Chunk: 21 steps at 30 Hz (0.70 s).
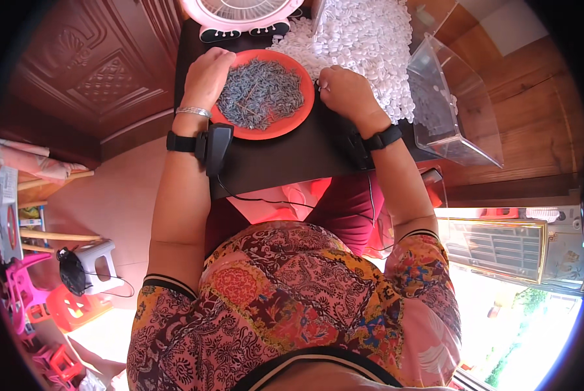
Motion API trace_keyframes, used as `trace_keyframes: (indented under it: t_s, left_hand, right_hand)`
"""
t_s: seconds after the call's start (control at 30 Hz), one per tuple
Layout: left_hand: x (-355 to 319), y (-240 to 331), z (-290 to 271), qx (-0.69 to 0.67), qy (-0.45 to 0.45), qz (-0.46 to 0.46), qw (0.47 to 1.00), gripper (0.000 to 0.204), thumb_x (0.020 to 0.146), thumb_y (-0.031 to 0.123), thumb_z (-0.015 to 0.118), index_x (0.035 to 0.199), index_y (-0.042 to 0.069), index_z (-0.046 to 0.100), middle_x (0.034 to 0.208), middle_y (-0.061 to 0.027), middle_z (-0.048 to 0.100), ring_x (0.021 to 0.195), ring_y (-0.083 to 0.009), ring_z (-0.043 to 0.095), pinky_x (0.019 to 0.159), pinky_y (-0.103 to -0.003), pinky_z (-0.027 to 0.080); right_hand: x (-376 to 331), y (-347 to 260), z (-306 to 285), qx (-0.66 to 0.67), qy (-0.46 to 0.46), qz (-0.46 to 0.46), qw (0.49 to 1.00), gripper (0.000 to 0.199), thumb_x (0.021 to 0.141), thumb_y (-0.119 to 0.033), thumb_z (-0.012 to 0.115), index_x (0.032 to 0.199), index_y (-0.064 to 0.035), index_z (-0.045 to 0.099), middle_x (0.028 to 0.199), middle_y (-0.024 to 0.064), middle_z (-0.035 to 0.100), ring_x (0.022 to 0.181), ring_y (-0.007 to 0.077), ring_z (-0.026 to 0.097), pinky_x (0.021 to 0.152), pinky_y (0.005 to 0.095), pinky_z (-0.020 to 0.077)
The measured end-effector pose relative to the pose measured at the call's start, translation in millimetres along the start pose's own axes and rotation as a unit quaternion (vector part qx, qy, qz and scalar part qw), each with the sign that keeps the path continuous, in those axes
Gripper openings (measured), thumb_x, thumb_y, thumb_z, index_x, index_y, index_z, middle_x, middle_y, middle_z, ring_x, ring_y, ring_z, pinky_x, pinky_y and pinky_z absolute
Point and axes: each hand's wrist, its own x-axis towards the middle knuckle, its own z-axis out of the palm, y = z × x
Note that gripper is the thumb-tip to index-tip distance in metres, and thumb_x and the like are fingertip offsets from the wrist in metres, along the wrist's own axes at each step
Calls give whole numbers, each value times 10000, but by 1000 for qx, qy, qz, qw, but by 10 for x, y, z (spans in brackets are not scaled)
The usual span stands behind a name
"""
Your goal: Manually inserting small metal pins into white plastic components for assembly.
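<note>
A round red plate (277, 133) heaped with small grey slender pieces (259, 94) stands on a dark table. My left hand (207, 75) is closed over the plate's left rim, its fingertips bent inward. Whatever lies between those fingers is hidden. Just beyond the plate's right rim, my right hand (345, 91) is curled into a loose fist, with a small dark thing showing by its fingertips that I cannot make out. A spread of small white plastic pieces (364, 39) lies behind and beside the right hand.
A pink fan (240, 12) stands at the back of the table. To the right leans a clear plastic bin (445, 98) against brown wood. Black devices (219, 146) with cables sit on both wrists. Stools (100, 264) stand on the floor at the left.
</note>
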Motion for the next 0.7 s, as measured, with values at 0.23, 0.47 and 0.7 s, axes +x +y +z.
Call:
trace_keyframes:
  t_s: [0.23, 0.47, 0.7]
  left_hand:
    - [-219, 390, -61, -119, 88, 69, 987, 271, 853, 262, 553, 875, 2, 624, 739, -85, 627, 692, -186, 592, 644, -311, 438]
    - [-466, 793, 79, -211, -57, 14, 976, 212, 876, 212, 572, 878, 8, 630, 706, -26, 623, 662, -75, 557, 612, -218, 450]
    - [-625, 861, 105, -240, -115, -9, 964, 197, 898, 205, 538, 929, 14, 575, 693, -16, 561, 620, -77, 524, 551, -229, 436]
  right_hand:
    - [-68, -30, -22, 20, -3, -11, 1000, 99, 771, -110, 518, 781, -48, 594, 775, 154, 630, 752, 346, 621, 662, 450, 500]
    - [89, -139, -450, 479, -18, 58, 876, 166, 808, -105, 663, 938, -4, 645, 795, 46, 661, 744, 95, 606, 686, 233, 482]
    - [201, -625, -370, 634, -34, -20, 772, 128, 820, -31, 636, 941, 4, 615, 857, 23, 641, 792, 67, 585, 709, 212, 476]
